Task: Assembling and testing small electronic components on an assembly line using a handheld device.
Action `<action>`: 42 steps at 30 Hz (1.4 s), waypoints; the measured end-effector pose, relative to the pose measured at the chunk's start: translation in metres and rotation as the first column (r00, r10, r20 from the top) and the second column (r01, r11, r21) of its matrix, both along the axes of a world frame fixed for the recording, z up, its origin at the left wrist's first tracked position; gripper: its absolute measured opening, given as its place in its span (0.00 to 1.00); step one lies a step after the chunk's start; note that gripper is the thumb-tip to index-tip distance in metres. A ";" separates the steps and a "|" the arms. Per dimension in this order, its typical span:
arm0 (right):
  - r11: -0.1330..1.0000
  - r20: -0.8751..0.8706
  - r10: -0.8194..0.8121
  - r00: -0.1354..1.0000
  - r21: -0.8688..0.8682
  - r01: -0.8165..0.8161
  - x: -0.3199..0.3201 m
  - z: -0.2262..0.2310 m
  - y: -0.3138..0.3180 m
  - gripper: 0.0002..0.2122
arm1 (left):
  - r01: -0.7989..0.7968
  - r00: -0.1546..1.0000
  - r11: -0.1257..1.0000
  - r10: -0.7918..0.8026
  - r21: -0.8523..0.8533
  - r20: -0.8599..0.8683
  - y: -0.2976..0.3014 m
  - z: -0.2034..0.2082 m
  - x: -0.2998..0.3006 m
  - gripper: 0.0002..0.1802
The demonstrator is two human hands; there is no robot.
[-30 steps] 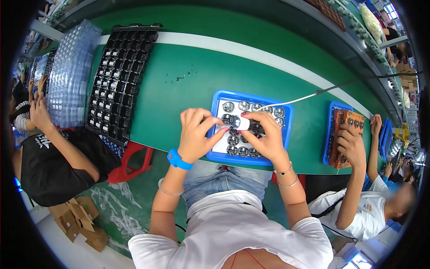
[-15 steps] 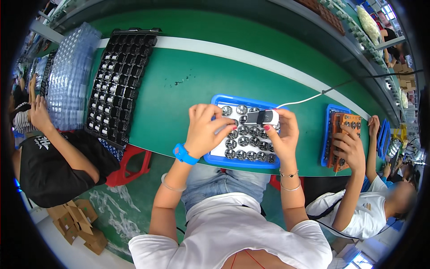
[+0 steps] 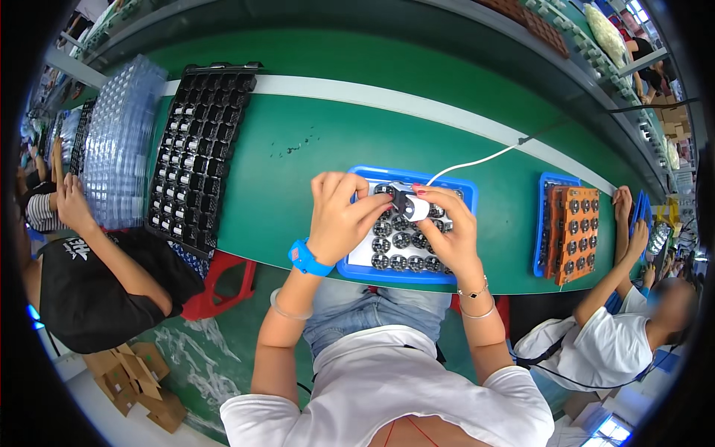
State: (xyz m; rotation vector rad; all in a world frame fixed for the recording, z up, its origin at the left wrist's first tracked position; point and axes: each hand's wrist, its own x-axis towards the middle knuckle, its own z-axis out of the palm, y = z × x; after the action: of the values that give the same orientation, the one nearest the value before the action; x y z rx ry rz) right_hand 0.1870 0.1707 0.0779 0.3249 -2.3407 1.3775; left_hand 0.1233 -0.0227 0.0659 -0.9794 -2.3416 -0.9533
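Over a blue tray (image 3: 345, 267) my right hand (image 3: 456, 232) grips a small white and black device (image 3: 418, 209), its rounded white body between thumb and fingers. A white cable (image 3: 477, 158) runs to the device or just behind it; the join is hidden by my fingers. My left hand (image 3: 334, 217) is closed in a pinch against the device's dark end. Whether a small part sits in that pinch cannot be made out. Rows of round black parts (image 3: 402, 240) with shiny details lie on the tray's white liner, below and around the hands.
A black compartment tray (image 3: 197, 156) holding white pieces lies to the left, beside stacked clear plastic trays (image 3: 119, 141). At the right stand orange trays (image 3: 579, 235) of round parts in a blue tray. Co-workers sit on both sides. A red stool (image 3: 227, 283) is below the table edge.
My right hand has moved left and turned the device, bringing its dark end to my left fingertips. The co-worker on the right has withdrawn a hand from the orange trays.
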 end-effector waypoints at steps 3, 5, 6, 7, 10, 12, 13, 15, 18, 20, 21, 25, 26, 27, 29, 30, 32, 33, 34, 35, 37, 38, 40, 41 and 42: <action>1.000 -0.016 0.027 1.000 0.000 -0.027 0.001 -0.001 0.002 0.15 | 0.007 1.000 1.000 -0.006 -0.014 0.016 0.000 0.004 0.001 0.09; 1.000 -0.013 0.022 1.000 -0.004 -0.022 0.003 -0.001 0.003 0.15 | 0.007 1.000 1.000 -0.007 -0.018 0.027 0.000 0.005 0.002 0.10; 1.000 -0.008 0.020 1.000 -0.007 -0.020 0.004 -0.001 0.003 0.15 | 0.005 0.999 1.000 -0.004 -0.020 0.041 0.000 0.006 0.003 0.10; 1.000 -0.011 0.017 1.000 -0.008 -0.018 0.005 0.000 0.003 0.15 | 0.007 0.999 1.000 -0.007 -0.022 0.037 0.000 0.006 0.003 0.10; 0.999 0.006 0.021 1.000 -0.028 -0.021 0.008 0.000 0.004 0.16 | 0.028 0.998 0.998 -0.025 -0.048 0.060 -0.001 0.008 0.004 0.12; 0.999 0.016 0.028 0.999 -0.034 -0.027 0.009 0.000 0.005 0.16 | 0.101 0.991 0.995 -0.100 -0.011 0.085 0.000 0.010 0.002 0.10; 0.999 0.012 0.026 1.000 -0.035 -0.026 0.010 0.000 0.006 0.16 | 0.103 0.991 0.995 -0.101 -0.012 0.082 0.000 0.008 0.003 0.10; 0.994 0.058 0.036 0.998 -0.108 -0.029 0.013 -0.002 0.007 0.15 | 0.218 0.924 0.969 -0.242 0.113 0.297 -0.001 0.004 0.004 0.08; 0.957 0.180 0.049 0.982 -0.288 0.005 0.019 -0.011 0.014 0.14 | 0.280 0.903 0.951 -0.307 0.131 0.301 -0.002 0.011 0.003 0.07; 0.941 0.179 0.075 0.981 -0.338 -0.010 0.019 -0.013 0.017 0.14 | 0.283 0.897 0.949 -0.314 0.142 0.311 -0.001 0.014 0.003 0.07; 0.953 0.177 0.066 0.982 -0.302 -0.010 0.020 -0.011 0.017 0.14 | 0.282 0.891 0.947 -0.318 0.154 0.323 -0.001 0.015 0.003 0.08; 0.987 0.078 0.037 0.996 -0.157 -0.024 0.020 -0.001 0.013 0.13 | 0.275 0.916 0.957 -0.291 0.096 0.276 0.004 0.017 0.008 0.08; 0.987 0.078 0.037 0.996 -0.157 -0.024 0.020 0.000 0.012 0.13 | 0.265 0.921 0.960 -0.281 0.096 0.270 0.005 0.016 0.009 0.08; 0.985 0.067 0.025 0.997 -0.170 -0.013 0.020 0.000 0.011 0.14 | 0.254 0.926 0.962 -0.271 0.096 0.264 0.005 0.016 0.009 0.09; 0.983 0.057 0.012 0.998 -0.183 -0.001 0.021 -0.001 0.011 0.15 | 0.257 0.927 0.962 -0.273 0.096 0.256 0.005 0.017 0.009 0.09; 0.983 0.054 0.011 0.998 -0.183 -0.001 0.021 -0.001 0.011 0.14 | 0.259 0.929 0.961 -0.275 0.097 0.248 0.006 0.017 0.009 0.09; 0.983 0.052 0.010 0.999 -0.185 0.000 0.022 -0.001 0.012 0.14 | 0.252 0.930 0.962 -0.271 0.105 0.250 0.006 0.017 0.009 0.09; 0.983 0.048 0.011 0.999 -0.186 -0.002 0.022 0.000 0.011 0.14 | 0.245 0.930 0.963 -0.267 0.114 0.251 0.007 0.016 0.009 0.10; 0.982 0.044 0.011 0.999 -0.187 -0.003 0.022 0.000 0.011 0.14 | 0.245 0.930 0.963 -0.266 0.113 0.252 0.007 0.016 0.010 0.10; 0.982 0.043 0.011 0.999 -0.187 -0.003 0.022 0.000 0.011 0.14 | 0.234 0.933 0.966 -0.255 0.109 0.255 0.007 0.016 0.010 0.10; 0.984 0.047 0.034 0.998 -0.177 -0.025 0.022 -0.001 0.012 0.13 | 0.223 0.935 0.969 -0.243 0.104 0.259 0.007 0.015 0.010 0.10; 0.984 0.047 0.033 0.998 -0.177 -0.024 0.022 -0.001 0.013 0.13 | 0.226 0.938 0.968 -0.245 0.106 0.245 0.007 0.016 0.009 0.10; 0.983 0.050 0.034 0.998 -0.185 -0.024 0.022 -0.002 0.013 0.13 | 0.228 0.941 0.968 -0.248 0.108 0.231 0.009 0.017 0.009 0.10; 0.982 0.051 0.034 0.998 -0.185 -0.024 0.022 -0.003 0.014 0.13 | 0.226 0.940 0.967 -0.247 0.115 0.236 0.010 0.019 0.009 0.11; 0.982 0.048 0.034 0.998 -0.186 -0.024 0.022 -0.003 0.014 0.14 | 0.223 0.939 0.967 -0.247 0.122 0.241 0.010 0.020 0.009 0.12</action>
State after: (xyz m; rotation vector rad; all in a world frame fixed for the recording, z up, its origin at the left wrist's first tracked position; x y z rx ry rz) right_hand 0.2092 0.1850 0.0744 0.2723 -2.2334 1.6222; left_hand 0.1326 -0.0123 0.0854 -1.1803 -2.3939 -1.3415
